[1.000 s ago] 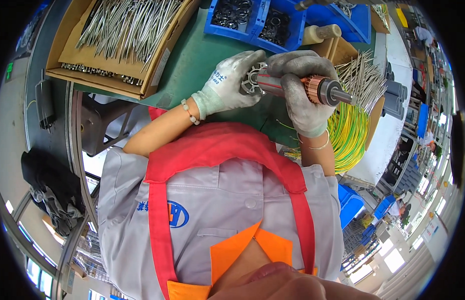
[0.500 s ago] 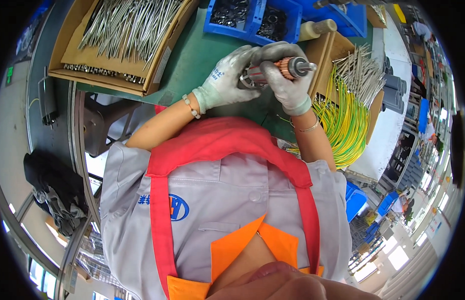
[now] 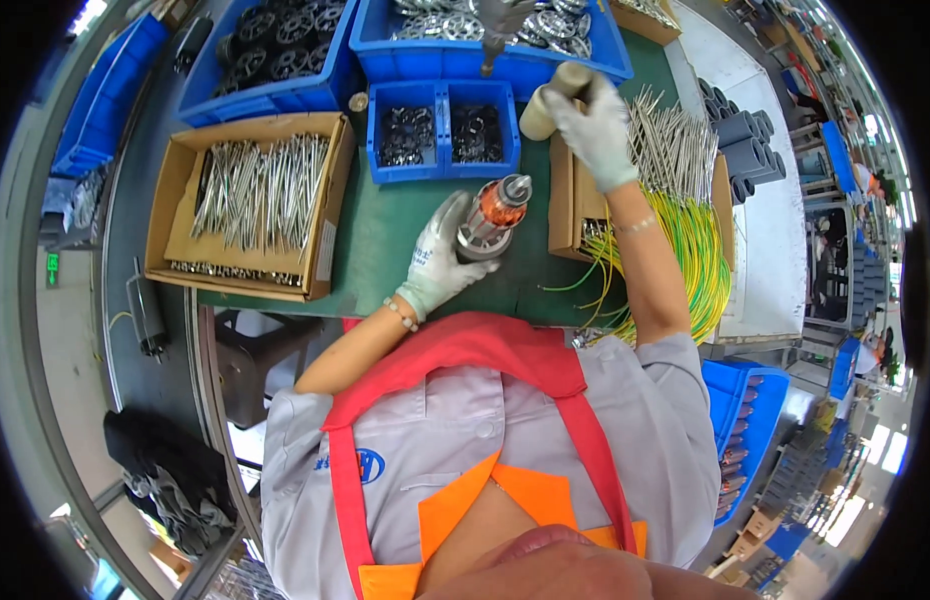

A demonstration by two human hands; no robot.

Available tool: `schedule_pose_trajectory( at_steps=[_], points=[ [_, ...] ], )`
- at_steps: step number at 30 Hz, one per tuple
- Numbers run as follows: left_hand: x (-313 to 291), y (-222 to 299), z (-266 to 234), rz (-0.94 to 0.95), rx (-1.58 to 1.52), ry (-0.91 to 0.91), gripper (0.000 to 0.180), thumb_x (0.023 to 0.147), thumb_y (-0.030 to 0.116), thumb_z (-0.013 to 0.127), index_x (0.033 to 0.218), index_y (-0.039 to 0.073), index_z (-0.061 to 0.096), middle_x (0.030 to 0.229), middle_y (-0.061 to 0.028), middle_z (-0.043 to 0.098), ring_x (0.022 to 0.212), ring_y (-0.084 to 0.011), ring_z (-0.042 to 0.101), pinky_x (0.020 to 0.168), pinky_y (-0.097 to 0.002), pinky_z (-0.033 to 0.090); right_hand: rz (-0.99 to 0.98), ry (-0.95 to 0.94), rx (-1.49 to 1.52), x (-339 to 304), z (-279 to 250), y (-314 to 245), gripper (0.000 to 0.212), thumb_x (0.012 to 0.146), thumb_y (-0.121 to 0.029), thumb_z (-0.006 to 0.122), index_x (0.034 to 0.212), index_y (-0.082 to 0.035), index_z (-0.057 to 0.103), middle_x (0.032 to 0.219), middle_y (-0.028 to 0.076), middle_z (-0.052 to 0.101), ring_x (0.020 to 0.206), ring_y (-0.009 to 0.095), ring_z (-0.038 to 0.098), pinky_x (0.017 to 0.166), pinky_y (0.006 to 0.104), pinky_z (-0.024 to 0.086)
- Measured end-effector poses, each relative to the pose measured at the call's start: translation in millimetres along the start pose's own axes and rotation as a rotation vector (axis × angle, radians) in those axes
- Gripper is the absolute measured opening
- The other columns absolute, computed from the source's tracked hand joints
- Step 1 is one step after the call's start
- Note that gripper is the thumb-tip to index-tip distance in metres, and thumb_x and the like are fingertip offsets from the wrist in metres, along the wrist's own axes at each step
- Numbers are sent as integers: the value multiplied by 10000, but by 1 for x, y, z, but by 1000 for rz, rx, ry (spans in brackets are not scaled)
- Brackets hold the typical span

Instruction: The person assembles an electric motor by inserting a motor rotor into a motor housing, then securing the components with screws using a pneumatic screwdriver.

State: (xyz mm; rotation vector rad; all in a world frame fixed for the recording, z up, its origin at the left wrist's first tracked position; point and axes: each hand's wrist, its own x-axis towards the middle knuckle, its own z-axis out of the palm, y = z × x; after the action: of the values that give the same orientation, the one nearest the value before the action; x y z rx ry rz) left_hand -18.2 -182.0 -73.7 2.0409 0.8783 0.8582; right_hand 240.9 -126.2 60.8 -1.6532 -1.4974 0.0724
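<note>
My left hand [image 3: 437,262], in a whitish glove, is closed round the lower side of a motor armature [image 3: 501,205]. The armature leans slightly, its copper-coloured part and metal shaft end upward, and a silvery round part [image 3: 483,242] is at its lower end. My right hand [image 3: 597,138], gloved too, reaches to the far right and grips a beige cylinder [image 3: 571,78]. Another beige cylindrical part [image 3: 534,116] is just left of those fingers; whether the two are joined I cannot tell.
Blue bins of small black rings [image 3: 475,140] and silvery metal parts [image 3: 560,30] stand behind. Cardboard boxes of thin metal rods [image 3: 260,195] flank the green table [image 3: 370,260]. Yellow-green wires [image 3: 685,270] hang at the right. A tool tip [image 3: 488,60] hangs above the bins.
My right hand has left the armature, moved away and to the right, and taken hold of the beige cylinder. The armature has turned more upright in my left hand. The view takes in more table.
</note>
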Motion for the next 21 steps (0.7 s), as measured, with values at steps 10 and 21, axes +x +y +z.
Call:
schedule_pose_trajectory(
  at_steps=[10, 21],
  points=[
    [18, 17, -14, -141, -516, -84, 525, 802, -19, 769, 1275, -15, 541, 1186, -94, 627, 1046, -182, 612, 924, -335, 503, -416, -64, 215, -17, -59, -120, 450, 823, -301, 738, 1137, -10, 599, 993, 181, 655, 889, 315, 671, 779, 413, 544],
    [16, 11, 2, -206, -413, -132, 1065, 698, 214, 880, 1525, -1, 246, 1446, -148, 414, 1309, -259, 453, 1114, -388, 361, 164, 418, -101, -34, -258, 89, 324, 917, -260, 648, 1127, -16, 687, 1058, 148, 724, 962, 214, 695, 897, 333, 536]
  ],
)
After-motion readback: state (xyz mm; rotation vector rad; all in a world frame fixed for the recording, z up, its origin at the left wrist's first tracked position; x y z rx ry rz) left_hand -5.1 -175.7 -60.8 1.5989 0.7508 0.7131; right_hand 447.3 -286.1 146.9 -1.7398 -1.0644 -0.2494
